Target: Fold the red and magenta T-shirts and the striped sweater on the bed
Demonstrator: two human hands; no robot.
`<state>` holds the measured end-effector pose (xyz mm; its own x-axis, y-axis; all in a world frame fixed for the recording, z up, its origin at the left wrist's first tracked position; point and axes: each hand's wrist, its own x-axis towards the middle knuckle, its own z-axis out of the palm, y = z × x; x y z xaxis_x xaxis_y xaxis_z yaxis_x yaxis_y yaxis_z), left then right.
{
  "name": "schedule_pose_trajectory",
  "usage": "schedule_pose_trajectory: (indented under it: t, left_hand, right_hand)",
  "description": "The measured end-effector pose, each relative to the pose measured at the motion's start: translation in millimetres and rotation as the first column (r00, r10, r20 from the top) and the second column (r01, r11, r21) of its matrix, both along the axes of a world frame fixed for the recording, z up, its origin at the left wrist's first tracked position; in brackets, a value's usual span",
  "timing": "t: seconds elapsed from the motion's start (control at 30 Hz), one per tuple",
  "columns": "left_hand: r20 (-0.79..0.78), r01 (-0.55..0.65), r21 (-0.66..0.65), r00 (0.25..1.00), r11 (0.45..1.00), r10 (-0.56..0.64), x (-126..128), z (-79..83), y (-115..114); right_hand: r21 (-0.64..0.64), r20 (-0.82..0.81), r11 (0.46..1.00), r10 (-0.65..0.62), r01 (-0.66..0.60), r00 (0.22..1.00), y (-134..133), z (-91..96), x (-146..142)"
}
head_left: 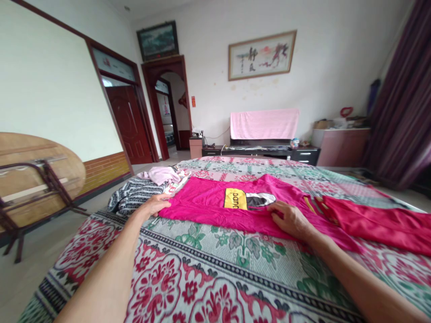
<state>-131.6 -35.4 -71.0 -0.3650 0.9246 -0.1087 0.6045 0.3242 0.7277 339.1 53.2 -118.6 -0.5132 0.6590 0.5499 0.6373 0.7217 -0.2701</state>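
A bright pink shirt (pixel 208 197) with a yellow and black chest patch (pixel 247 198) lies spread on a flowered bedspread (pixel 202 273). My left hand (pixel 153 206) rests at the shirt's left edge, fingers closed around the fabric there. My right hand (pixel 289 218) presses on the near hem just below the patch, fingers curled and pinching the cloth. A second red-pink garment (pixel 377 222) lies to the right, overlapping the shirt's right side.
A pile of clothes, a striped black-and-white piece (pixel 133 197) and a pale pink one (pixel 161 175), sits at the bed's left. A folded round wooden table (pixel 37 179) leans against the left wall. A low TV cabinet (pixel 262 151) draped with a pink towel stands beyond the bed. Dark curtains (pixel 400 116) hang at right.
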Motion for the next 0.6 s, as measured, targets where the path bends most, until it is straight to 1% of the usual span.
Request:
schedule_pose_trajectory:
  t: [0.27, 0.43, 0.5, 0.6]
  left_hand:
    - [0.016, -0.003, -0.040, 1.000, 0.999, 0.003, 4, 5.7, -4]
    - [-0.130, -0.019, -0.103, 0.992, 0.994, 0.006, -2, 4.7, -1]
    - [-0.162, -0.032, -0.068, 0.987, 0.997, 0.021, -6, 7.7, 2]
    - [-0.242, -0.061, 0.078, 0.967, 0.995, 0.079, -3, 13.2, 9]
  right_hand:
    - [0.019, 0.001, 1.000, 0.002, -0.002, 1.000, 1, 0.3, -1]
    - [0.027, 0.000, 0.999, 0.020, -0.020, 1.000, -2, 6.0, 1]
    - [0.060, -0.012, 0.998, 0.034, -0.033, 0.999, -6, 12.6, -1]
    - [0.126, -0.056, 0.990, 0.067, -0.060, 0.996, -14, 23.6, -13]
